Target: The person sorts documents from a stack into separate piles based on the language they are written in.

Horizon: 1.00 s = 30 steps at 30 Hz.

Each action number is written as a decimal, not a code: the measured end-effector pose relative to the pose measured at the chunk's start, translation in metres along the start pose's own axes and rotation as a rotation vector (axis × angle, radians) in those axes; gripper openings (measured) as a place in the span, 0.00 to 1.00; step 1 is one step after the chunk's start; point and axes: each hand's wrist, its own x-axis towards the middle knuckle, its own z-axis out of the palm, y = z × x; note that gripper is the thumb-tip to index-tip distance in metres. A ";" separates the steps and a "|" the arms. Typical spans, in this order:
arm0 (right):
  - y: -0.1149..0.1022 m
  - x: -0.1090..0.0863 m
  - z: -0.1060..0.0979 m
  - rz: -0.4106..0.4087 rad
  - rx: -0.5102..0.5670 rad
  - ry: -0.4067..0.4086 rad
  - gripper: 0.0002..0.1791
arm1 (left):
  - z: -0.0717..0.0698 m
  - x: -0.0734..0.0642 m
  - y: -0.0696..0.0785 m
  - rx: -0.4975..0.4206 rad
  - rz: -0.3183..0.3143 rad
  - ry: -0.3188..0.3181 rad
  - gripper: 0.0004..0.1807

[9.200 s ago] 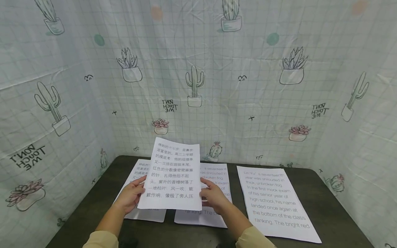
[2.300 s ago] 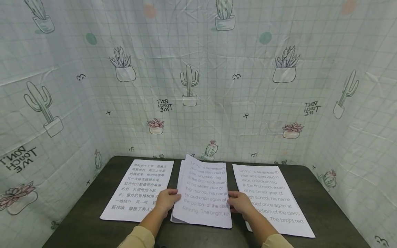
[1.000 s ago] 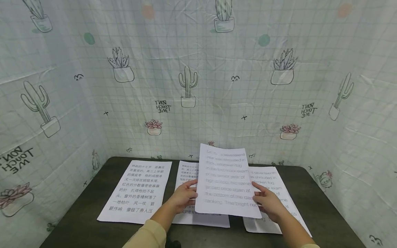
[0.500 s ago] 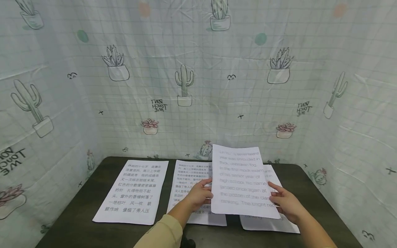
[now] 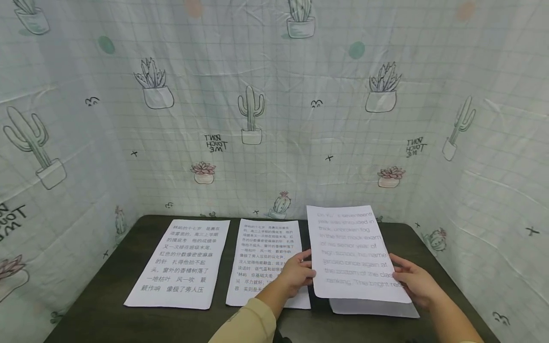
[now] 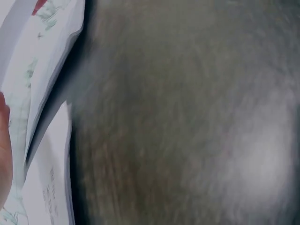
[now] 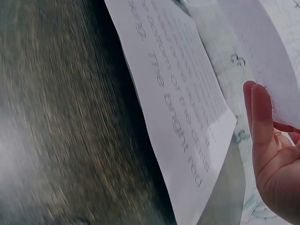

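Above the right pile of paper [image 5: 373,308], both hands hold up a white page with large English print [image 5: 353,252]; whether it is one sheet or a thin bundle I cannot tell. My left hand [image 5: 296,274] pinches its left edge, and only a bit of that hand [image 6: 3,154] shows in the left wrist view. On the opposite edge, my right hand [image 5: 413,283] grips with thumb and fingers. The right wrist view has the right hand [image 7: 279,159] on the raised page [image 7: 265,51], with the printed pile [image 7: 164,98] lying below. Most of that pile is hidden in the head view.
Left on the dark table [image 5: 107,319] lies a pile in large Chinese print [image 5: 180,262]. Beside it, a middle pile in smaller Chinese print [image 5: 261,257] is partly covered by my left arm. A cactus-patterned curtain [image 5: 291,119] encloses the back and sides.
Earlier the hands held a large-print Chinese page, which then lay on the left. Afterwards they lifted the English page from the middle pile, uncovering small Chinese print, and carried it right, lowering it slightly.
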 end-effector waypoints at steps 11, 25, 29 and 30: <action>0.012 0.004 -0.015 0.042 -0.027 0.035 0.35 | 0.018 -0.002 -0.006 -0.050 -0.033 -0.019 0.37; 0.027 0.009 -0.012 0.078 -0.173 0.117 0.33 | 0.023 -0.007 -0.009 -0.051 -0.055 -0.129 0.36; 0.022 0.008 -0.010 0.082 -0.347 0.145 0.35 | 0.024 -0.007 -0.008 -0.045 -0.056 -0.129 0.38; 0.020 0.008 -0.009 0.078 -0.380 0.154 0.35 | 0.024 -0.007 -0.007 -0.045 -0.055 -0.129 0.38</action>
